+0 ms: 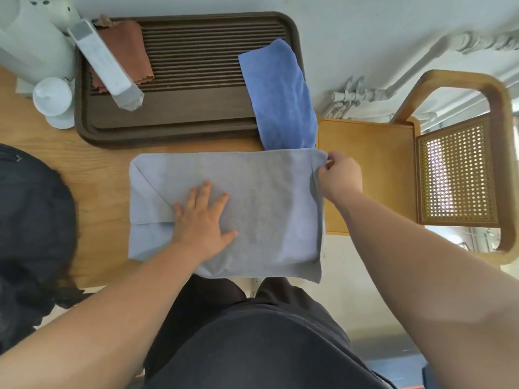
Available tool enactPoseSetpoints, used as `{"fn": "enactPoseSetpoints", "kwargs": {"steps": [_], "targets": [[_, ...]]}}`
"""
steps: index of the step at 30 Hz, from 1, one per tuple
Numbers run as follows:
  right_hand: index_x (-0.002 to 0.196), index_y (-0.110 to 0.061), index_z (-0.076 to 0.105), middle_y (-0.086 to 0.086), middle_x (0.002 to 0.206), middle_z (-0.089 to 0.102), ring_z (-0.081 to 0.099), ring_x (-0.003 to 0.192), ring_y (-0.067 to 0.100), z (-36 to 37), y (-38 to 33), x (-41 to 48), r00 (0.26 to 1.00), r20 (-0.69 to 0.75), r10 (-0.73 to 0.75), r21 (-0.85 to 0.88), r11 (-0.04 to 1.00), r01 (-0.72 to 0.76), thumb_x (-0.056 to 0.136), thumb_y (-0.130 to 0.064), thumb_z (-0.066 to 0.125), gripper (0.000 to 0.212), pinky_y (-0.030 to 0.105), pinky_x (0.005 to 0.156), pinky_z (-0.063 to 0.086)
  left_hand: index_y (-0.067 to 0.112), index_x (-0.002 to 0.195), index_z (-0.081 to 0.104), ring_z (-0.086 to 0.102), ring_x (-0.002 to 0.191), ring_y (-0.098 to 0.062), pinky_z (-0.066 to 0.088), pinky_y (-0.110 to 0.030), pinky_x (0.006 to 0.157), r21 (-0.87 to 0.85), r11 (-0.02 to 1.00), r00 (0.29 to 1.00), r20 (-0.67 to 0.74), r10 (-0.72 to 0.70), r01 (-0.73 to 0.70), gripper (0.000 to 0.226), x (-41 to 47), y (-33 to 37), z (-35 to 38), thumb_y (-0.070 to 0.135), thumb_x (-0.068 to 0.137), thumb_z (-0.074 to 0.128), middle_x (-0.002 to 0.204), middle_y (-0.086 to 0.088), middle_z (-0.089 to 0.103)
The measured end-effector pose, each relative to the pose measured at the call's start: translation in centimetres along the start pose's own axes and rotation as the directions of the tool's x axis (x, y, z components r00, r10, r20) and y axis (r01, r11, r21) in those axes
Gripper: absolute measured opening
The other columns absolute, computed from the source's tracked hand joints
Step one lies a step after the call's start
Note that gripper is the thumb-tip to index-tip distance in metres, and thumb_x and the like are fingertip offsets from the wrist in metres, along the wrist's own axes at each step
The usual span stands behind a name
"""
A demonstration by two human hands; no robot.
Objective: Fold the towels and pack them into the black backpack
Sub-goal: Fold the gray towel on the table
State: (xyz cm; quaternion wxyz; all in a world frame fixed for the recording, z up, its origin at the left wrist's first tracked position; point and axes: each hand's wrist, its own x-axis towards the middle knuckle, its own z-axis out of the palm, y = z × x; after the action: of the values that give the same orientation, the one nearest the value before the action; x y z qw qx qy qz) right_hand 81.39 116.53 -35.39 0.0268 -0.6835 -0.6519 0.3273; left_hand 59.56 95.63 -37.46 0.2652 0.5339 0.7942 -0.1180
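The pale grey towel (266, 209) lies spread flat on the tabletop (98, 169), its near edge hanging a little past the tabletop's front and its left corner already turned in along a diagonal crease. The left hand (200, 220) rests on it left of centre, palm down with fingers straight and spread, holding nothing; it probably acts as an anchor so the cloth does not slide. The right hand (341, 175) is at the towel's far right corner, where its grip is a narrow pinch of thumb and fingers on the hem, apparently ready to draw that side across for a fold. Just beyond the grey towel, touching its far edge, a blue towel (278, 94) lies loosely folded, half on a dark slatted tray (196, 119), likely next in line. A brown cloth (126, 49) sits further beyond, on the tray's far left part. The black backpack (31, 220) waits left of the grey towel, close for packing. A wooden chair (455, 169) stands to its right.
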Motion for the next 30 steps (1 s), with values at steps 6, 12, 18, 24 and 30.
{"fn": "enactPoseSetpoints", "kwargs": {"steps": [6, 12, 18, 24, 30], "targets": [[0.142, -0.022, 0.044, 0.007, 0.134, 0.048, 0.052, 0.117, 0.029, -1.1, 0.5, -1.2, 0.984, -0.111, -0.14, -0.105, 0.986, 0.129, 0.093, -0.031, 0.057, 0.051, 0.042, 0.094, 0.048, 0.042, 0.156, -0.006, -0.009, 0.153, -0.033, 0.018, -0.067, 0.116, 0.025, 0.998, 0.996, 0.063, -0.063, 0.061, 0.109, -0.9, 0.4, 0.5, 0.077, 0.077, 0.06, 0.164, 0.0, -0.025], [0.137, -0.026, 0.05, 0.002, 0.132, 0.043, 0.044, 0.123, 0.028, 2.8, 3.3, -8.5, 0.814, 0.316, -0.487, -0.335, 0.745, 0.576, 0.087, -0.046, 0.062, 0.054, 0.039, 0.101, 0.042, 0.034, 0.159, 0.003, -0.002, 0.153, -0.034, 0.013, -0.058, 0.121, 0.105, 0.99, 0.995, -0.015, -0.096, 0.097, 0.1, -2.4, 0.7, 0.5, 0.076, 0.082, 0.052, 0.166, -0.006, -0.014], [0.158, -0.04, 0.0, 0.001, 0.165, -0.013, -0.004, 0.153, 0.024, 2.2, 7.7, -9.5, 0.716, 0.524, -0.462, -0.442, 0.571, 0.692, 0.07, -0.064, 0.074, 0.117, 0.039, 0.123, 0.014, 0.035, 0.154, 0.018, 0.003, 0.151, -0.034, 0.017, -0.056, 0.119, 0.132, 0.973, 0.982, -0.04, -0.184, 0.188, 0.089, -6.0, -1.0, 1.7, 0.071, 0.082, 0.056, 0.166, -0.006, -0.003], [0.154, -0.038, -0.022, 0.01, 0.16, -0.033, -0.021, 0.151, 0.034, 0.5, 9.3, -8.8, 0.739, 0.558, -0.377, -0.626, 0.394, 0.673, 0.075, -0.054, 0.079, 0.129, 0.049, 0.125, 0.006, 0.039, 0.153, 0.018, 0.006, 0.152, -0.031, 0.022, -0.055, 0.117, 0.093, 0.955, 0.96, -0.011, -0.281, 0.28, 0.086, -9.6, -2.7, 3.0, 0.072, 0.082, 0.055, 0.167, -0.005, -0.006], [0.157, -0.041, -0.003, 0.006, 0.165, -0.019, -0.013, 0.153, 0.036, 3.1, 4.3, -11.9, 0.668, 0.525, -0.528, -0.487, 0.457, 0.744, 0.082, -0.062, 0.064, 0.102, 0.054, 0.124, 0.005, 0.034, 0.148, 0.032, 0.027, 0.144, -0.034, 0.028, -0.047, 0.114, -0.082, 0.946, 0.949, -0.012, -0.315, 0.313, 0.073, -11.6, -3.8, 2.6, 0.059, 0.086, 0.061, 0.165, -0.005, 0.013]]}}
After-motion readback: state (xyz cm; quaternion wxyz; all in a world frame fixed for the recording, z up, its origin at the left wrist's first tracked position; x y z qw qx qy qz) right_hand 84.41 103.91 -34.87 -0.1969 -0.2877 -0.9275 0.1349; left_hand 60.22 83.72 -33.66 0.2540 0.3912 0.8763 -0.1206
